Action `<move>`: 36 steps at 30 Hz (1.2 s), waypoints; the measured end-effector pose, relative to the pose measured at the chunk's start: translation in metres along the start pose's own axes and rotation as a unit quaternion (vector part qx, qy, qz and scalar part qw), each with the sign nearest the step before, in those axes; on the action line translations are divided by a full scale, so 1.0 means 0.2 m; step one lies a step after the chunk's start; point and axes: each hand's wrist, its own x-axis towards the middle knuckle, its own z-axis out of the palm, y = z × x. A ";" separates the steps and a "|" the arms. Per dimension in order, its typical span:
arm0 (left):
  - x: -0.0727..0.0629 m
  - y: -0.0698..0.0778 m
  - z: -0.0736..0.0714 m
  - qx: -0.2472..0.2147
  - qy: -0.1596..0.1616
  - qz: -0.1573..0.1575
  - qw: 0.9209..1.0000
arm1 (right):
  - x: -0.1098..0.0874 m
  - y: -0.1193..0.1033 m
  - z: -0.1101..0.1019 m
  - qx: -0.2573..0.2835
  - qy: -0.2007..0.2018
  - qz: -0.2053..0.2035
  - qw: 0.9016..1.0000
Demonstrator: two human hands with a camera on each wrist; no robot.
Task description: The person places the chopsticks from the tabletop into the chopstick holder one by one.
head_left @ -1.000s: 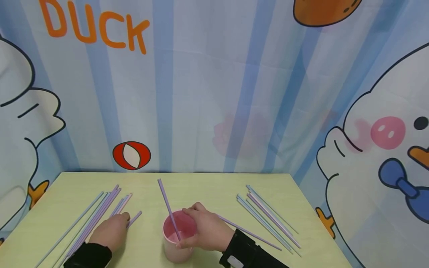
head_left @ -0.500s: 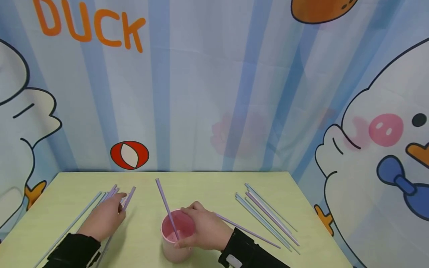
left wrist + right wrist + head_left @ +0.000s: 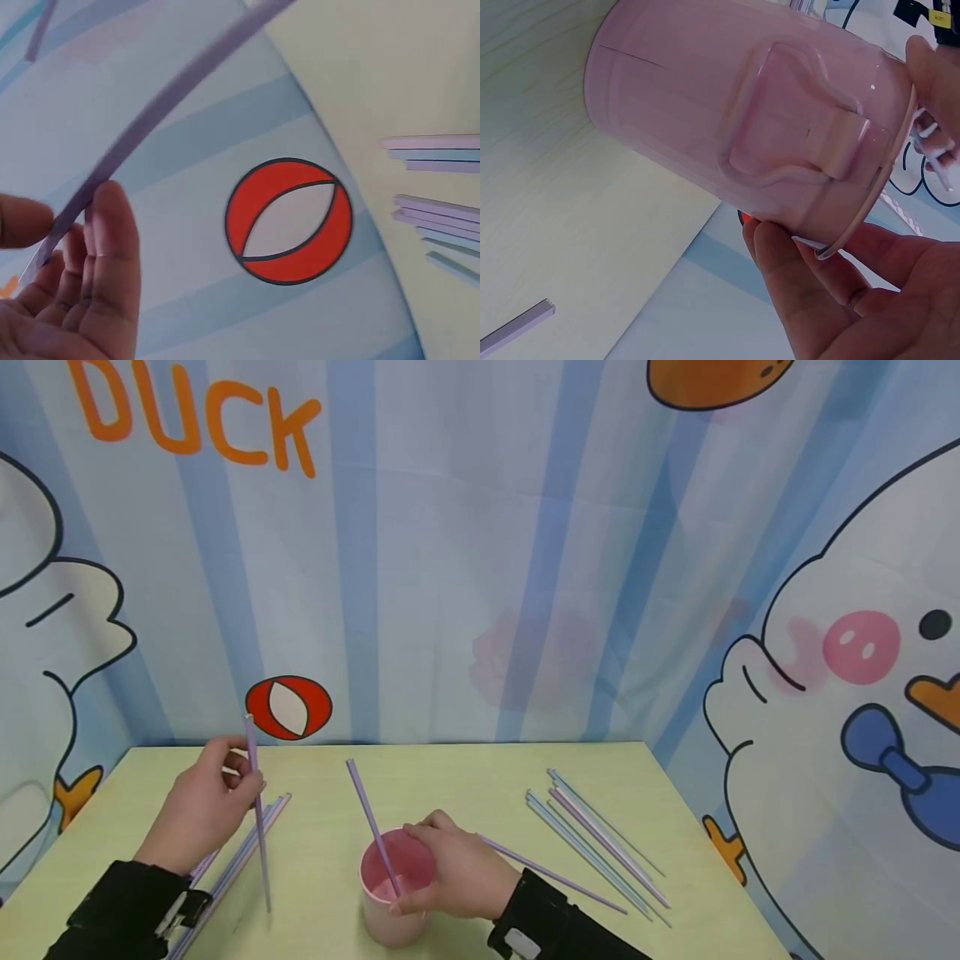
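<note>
My left hand (image 3: 202, 810) pinches a thin purple stick (image 3: 260, 839) between thumb and fingers, raised above the table's left side. The stick stands nearly upright, leaning slightly; in the left wrist view that purple stick (image 3: 161, 101) runs diagonally out of the fingertips. My right hand (image 3: 472, 877) grips the rim of a pink cup (image 3: 393, 931) standing at the front middle. One purple stick (image 3: 367, 802) leans inside the cup, its upper part above the rim. A wire loop (image 3: 742, 112) shows on the cup's side in the right wrist view.
Several pastel sticks (image 3: 236, 868) lie at the left, partly hidden under my left arm. Another group of sticks (image 3: 596, 843) lies at the right. A single purple stick (image 3: 551, 874) rests behind my right wrist. A printed curtain (image 3: 450, 568) hangs behind the table (image 3: 465, 785).
My left hand has picked a purple stick up from the left group, lifting it and turning it towards upright. The right hand and the cup have stayed in place.
</note>
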 end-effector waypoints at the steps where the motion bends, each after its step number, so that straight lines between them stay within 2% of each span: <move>1: 0.00 0.02 -0.01 -0.010 0.011 0.004 1.000 | 0.00 0.00 0.00 0.001 -0.001 0.001 1.000; 5: 0.00 0.13 -0.05 -0.042 0.063 0.030 0.997 | 0.00 0.01 0.00 0.003 0.000 -0.002 1.000; 9: -0.01 0.22 -0.07 -0.078 0.107 0.067 0.989 | -0.01 0.01 0.00 0.002 0.002 -0.003 1.000; 14: -0.02 0.31 -0.06 -0.132 0.126 0.105 0.978 | -0.01 0.01 0.00 -0.006 0.004 -0.003 1.000; 18: -0.01 0.34 -0.02 -0.170 0.115 0.119 0.971 | -0.01 0.01 -0.01 -0.012 0.006 -0.005 1.000; 22: 0.00 0.34 0.05 -0.189 0.097 0.117 0.970 | -0.01 0.01 0.00 -0.023 0.009 -0.010 1.000; 28: -0.01 0.33 0.14 -0.178 0.074 0.099 0.976 | -0.01 0.01 0.00 -0.040 0.013 -0.010 0.999; 36: -0.02 0.28 0.23 -0.146 0.031 0.059 0.987 | 0.00 0.01 0.01 -0.042 0.018 -0.020 0.999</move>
